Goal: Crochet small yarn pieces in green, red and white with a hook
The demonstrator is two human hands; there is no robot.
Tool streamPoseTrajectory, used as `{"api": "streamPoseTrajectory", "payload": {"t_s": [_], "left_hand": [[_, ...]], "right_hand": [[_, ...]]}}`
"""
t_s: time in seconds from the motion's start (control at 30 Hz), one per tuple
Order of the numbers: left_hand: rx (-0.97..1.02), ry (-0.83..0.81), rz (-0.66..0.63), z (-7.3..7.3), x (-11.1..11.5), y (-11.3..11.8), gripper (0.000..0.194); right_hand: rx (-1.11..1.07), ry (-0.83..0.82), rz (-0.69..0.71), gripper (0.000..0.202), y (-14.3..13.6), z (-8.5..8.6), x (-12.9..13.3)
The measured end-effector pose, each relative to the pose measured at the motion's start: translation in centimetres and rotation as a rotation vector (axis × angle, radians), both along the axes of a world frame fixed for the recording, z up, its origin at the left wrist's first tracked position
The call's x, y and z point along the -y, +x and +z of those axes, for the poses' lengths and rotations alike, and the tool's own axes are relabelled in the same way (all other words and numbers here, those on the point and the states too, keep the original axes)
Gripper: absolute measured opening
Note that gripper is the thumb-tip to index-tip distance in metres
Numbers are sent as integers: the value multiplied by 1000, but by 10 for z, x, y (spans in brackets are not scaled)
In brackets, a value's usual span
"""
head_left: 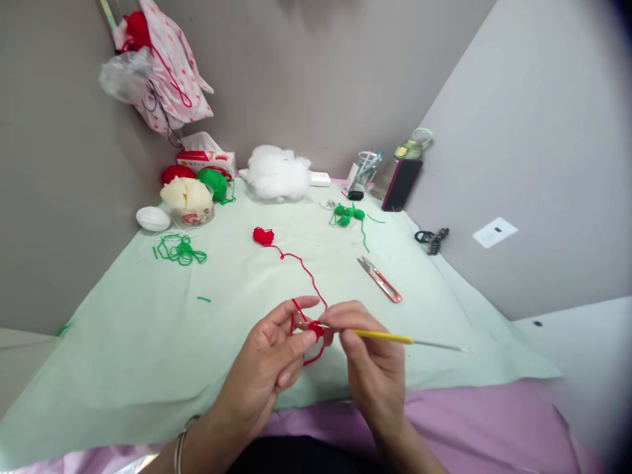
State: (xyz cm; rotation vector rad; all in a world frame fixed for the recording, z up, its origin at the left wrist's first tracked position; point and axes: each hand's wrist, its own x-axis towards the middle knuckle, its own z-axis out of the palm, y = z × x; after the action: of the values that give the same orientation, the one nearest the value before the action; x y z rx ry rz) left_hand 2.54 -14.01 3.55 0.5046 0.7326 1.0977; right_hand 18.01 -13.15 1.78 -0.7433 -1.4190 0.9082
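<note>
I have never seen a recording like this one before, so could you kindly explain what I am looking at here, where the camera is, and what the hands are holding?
There is a single picture, taken by a camera worn on a person's head, looking forward and down at their own two bare hands. The left hand pinches a small red crochet piece, with red yarn looped over its fingers and trailing back to a small red bundle. The right hand holds a yellow-handled crochet hook whose tip meets the piece. All this happens over a pale green cloth. On the cloth lie thread snips, loose green yarn, small green crocheted bits and white stuffing. A dotted pink bag hangs on the wall.
</note>
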Motion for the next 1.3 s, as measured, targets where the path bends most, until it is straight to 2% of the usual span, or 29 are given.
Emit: {"api": "streamPoseTrajectory", "payload": {"t_s": [0.13, 0.23, 0.33, 0.4, 0.47, 0.57, 0.67, 0.77, 0.83, 0.9, 0.97, 1.07, 1.17, 1.23, 1.3], "left_hand": [[-123, 66, 8, -4, 2, 3, 39], [-140, 46, 69, -6, 2, 4, 44], [-32, -20, 34, -6, -1, 4, 44], [54, -76, -12, -6, -3, 2, 40], [100, -112, -12, -6, -4, 0, 34], [69, -86, 24, -5, -4, -1, 28], [-29, -6, 15, -5, -2, 2, 29], [-114, 28, 40, -7, -1, 5, 32], [-118, 15, 70, -7, -1, 7, 38], [-63, -25, 55, -7, -3, 8, 44], [29, -79, -5, -6, -4, 7, 44], [120, -132, -40, -5, -6, 3, 37], [74, -103, 13, -4, -5, 3, 35], [-14, -49, 27, -5, -4, 5, 38], [-107, 0, 31, -6, -2, 7, 42]], "right_hand": [[56, 16, -20, 23, -3, 1, 0], [261, 191, -119, 33, -2, -3, 5], [432, 336, -189, 39, 2, -8, 8], [385, 271, -204, 36, 5, -9, 6], [188, 107, -186, 29, 7, -8, 2], [-99, -90, -65, 21, 6, -4, -5], [-69, -103, -8, 19, 2, -1, -6], [54, -36, -70, 24, 0, -2, -1], [218, 88, -125, 31, 0, -7, 4], [395, 256, -176, 41, 2, -14, 8], [432, 332, -221, 45, 4, -18, 10], [227, 168, -235, 34, 6, -14, 7], [-28, -64, -130, 22, 5, -5, 3], [-78, -120, -50, 18, 3, -1, 1], [-47, -127, -35, 16, 1, -2, 0]]}}
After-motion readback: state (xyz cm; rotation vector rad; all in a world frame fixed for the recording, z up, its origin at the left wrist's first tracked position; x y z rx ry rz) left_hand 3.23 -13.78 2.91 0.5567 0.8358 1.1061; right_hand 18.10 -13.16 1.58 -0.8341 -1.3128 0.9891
